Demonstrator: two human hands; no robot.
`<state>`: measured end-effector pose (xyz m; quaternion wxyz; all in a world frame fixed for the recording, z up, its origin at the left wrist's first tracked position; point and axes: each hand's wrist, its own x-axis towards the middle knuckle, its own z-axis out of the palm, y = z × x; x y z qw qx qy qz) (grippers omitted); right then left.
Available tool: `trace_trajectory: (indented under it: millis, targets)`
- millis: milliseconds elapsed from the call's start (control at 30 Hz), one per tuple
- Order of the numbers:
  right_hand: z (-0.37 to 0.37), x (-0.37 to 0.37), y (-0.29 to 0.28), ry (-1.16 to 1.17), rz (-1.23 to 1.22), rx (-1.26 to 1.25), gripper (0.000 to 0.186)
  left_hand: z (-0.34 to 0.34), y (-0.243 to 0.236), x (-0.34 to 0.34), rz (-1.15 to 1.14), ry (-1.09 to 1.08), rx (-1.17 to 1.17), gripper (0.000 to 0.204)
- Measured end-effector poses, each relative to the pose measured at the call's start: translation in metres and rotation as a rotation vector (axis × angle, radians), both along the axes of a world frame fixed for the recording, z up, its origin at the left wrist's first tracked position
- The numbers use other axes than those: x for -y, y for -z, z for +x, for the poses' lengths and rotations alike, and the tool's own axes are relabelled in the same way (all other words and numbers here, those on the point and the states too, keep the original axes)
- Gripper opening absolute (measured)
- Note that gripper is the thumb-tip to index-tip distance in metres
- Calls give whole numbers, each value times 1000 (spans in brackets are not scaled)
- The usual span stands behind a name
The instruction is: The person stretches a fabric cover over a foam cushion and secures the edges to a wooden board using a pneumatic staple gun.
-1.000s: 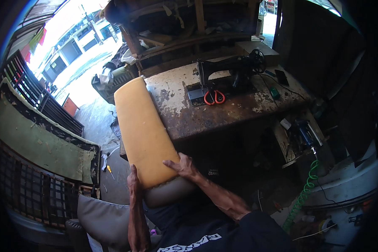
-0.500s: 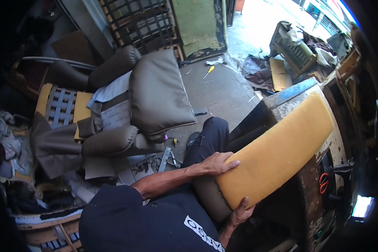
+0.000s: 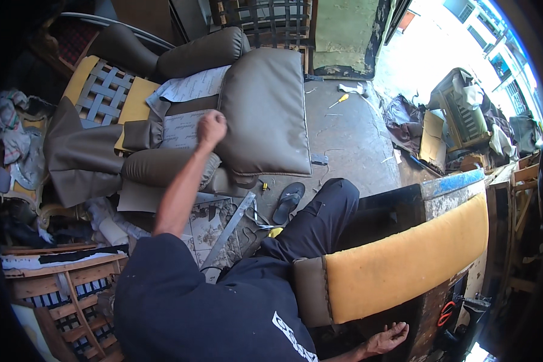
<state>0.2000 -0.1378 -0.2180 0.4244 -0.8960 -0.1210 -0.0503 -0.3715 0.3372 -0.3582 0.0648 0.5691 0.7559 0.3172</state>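
A long yellow foam panel [image 3: 404, 262] with a brown leather-like strip [image 3: 312, 292] at its near-left end lies across my lap and the worn workbench [image 3: 452, 190] at the right. My right hand [image 3: 387, 339] is just below its lower edge, apart from it, fingers loosely bent and nothing in them. My left hand [image 3: 212, 128] is stretched out over the brown armchair, close to the edge of its padded brown panel [image 3: 265, 114]. Its fingers are curled closed; the inside of the grip is hidden. Beneath it shows pale printed lining [image 3: 181, 128].
Brown padded arms [image 3: 166, 169] and grey woven webbing [image 3: 105, 90] belong to the armchair. On the floor lie a yellow-handled screwdriver [image 3: 339, 101], a metal strip [image 3: 228, 229] and a sandal [image 3: 289, 202]. Orange-handled scissors [image 3: 446, 314] hang by the bench. Wooden frames [image 3: 72, 301] stand lower left.
Both hands have let go of the yellow foam panel, which now lies flatter. My left hand has swung left to the armchair; my right has moved lower right. The view has shifted.
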Motion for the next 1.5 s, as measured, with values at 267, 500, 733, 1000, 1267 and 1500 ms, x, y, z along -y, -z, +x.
trace_trajectory:
  millis: [267,500,733,1000,1267,1500]
  targets:
    - [3,-5,14,-86,-196,-84,56,-227,57,11,-772,-347,-216,42]
    - [-52,-60,-13,-74,-179,-141,60,-235,162,26,-720,-339,-241,62]
    - [-53,-45,26,-91,61,-370,56,-355,254,-11,-782,-735,-171,62]
    - [-72,-58,17,-51,52,-418,58,-381,282,-11,-743,-770,-118,61]
    - [-71,-63,29,-92,10,-293,60,-362,219,-36,-171,-794,-37,61]
    - [-63,-47,5,-36,-466,-249,59,-96,53,-1,622,-297,169,54]
